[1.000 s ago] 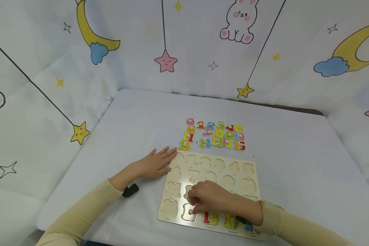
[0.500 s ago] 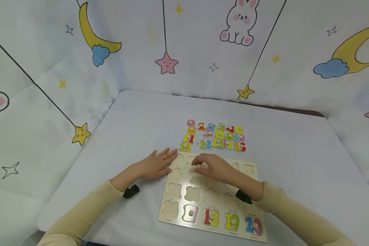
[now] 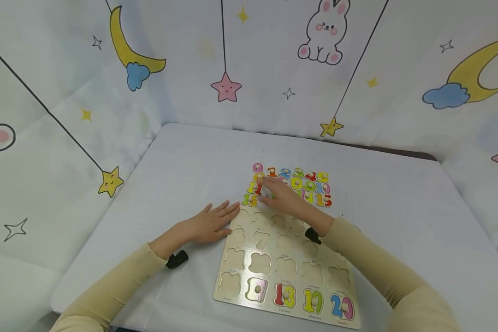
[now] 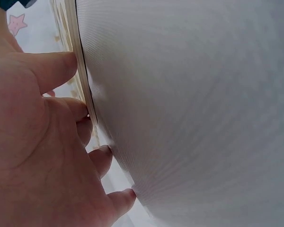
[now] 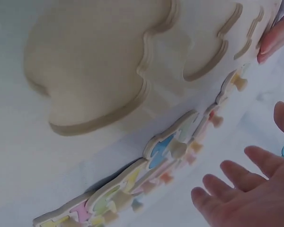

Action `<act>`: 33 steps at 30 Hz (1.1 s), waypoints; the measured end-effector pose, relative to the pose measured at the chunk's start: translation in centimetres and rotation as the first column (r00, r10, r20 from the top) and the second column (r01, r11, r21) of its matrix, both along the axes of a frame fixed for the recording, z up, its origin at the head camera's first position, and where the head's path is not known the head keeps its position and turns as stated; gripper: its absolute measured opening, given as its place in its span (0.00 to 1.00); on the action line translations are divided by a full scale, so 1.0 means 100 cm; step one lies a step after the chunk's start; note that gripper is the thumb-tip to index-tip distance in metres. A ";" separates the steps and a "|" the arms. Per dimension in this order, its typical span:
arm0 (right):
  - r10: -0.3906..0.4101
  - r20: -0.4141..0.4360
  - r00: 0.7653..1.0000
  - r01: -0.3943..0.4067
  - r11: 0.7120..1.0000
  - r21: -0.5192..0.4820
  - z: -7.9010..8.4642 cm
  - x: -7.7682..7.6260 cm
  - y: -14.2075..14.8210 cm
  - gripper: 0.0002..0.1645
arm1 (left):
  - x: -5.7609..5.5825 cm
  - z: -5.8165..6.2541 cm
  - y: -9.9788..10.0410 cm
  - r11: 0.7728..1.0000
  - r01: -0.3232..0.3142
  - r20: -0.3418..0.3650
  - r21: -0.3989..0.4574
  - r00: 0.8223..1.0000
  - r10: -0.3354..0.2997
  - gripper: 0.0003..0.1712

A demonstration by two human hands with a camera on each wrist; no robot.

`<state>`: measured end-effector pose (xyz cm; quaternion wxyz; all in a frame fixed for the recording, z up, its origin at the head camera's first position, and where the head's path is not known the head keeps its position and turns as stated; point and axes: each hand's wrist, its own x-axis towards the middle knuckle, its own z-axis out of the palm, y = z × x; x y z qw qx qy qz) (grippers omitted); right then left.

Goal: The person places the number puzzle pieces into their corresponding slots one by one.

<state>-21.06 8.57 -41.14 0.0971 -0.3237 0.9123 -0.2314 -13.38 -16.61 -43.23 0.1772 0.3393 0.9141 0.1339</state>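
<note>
My left hand (image 3: 209,224) lies flat on the table, fingertips at the upper left edge of a wooden number puzzle board (image 3: 269,251). In the left wrist view, the thumb (image 4: 59,71) touches the board's side. My right hand (image 3: 284,198) hovers over rows of knobbed number pieces beyond the board, fingers loosely bent and nothing held. Its fingertips are near the 11 piece (image 3: 255,188) and the 16 piece (image 3: 250,200). The 12 piece is mostly hidden under this hand. In the right wrist view the fingers (image 5: 244,177) stand apart from the pieces.
The board's bottom row holds a pink-and-white piece (image 3: 256,290), the 18 piece (image 3: 284,295), the 19 piece (image 3: 313,300) and the 20 piece (image 3: 342,307). Its upper recesses hold no pieces. A patterned cloth backdrop (image 3: 265,110) borders the white table (image 3: 398,207).
My right hand has let go of the pink-and-white piece's knob in the bottom row and moved up across the board to the loose number pieces. The left hand stays put.
</note>
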 end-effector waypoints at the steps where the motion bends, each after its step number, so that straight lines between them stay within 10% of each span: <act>1: -0.002 -0.002 1.000 0.002 1.000 0.016 -0.001 -0.002 -0.002 0.34 | 0.000 0.000 0.000 1.000 0.000 -0.001 -0.002 1.000 0.000 0.36; 17: 0.141 -0.044 0.989 -0.127 0.962 0.242 -0.023 -0.019 -0.021 0.24 | 0.000 -0.003 -0.001 1.000 0.013 -0.003 0.016 1.000 -0.013 0.36; 33: 0.129 -0.017 0.991 -0.126 0.985 0.117 -0.026 -0.014 -0.029 0.17 | -0.001 -0.006 -0.003 1.000 0.017 -0.015 0.024 1.000 -0.016 0.36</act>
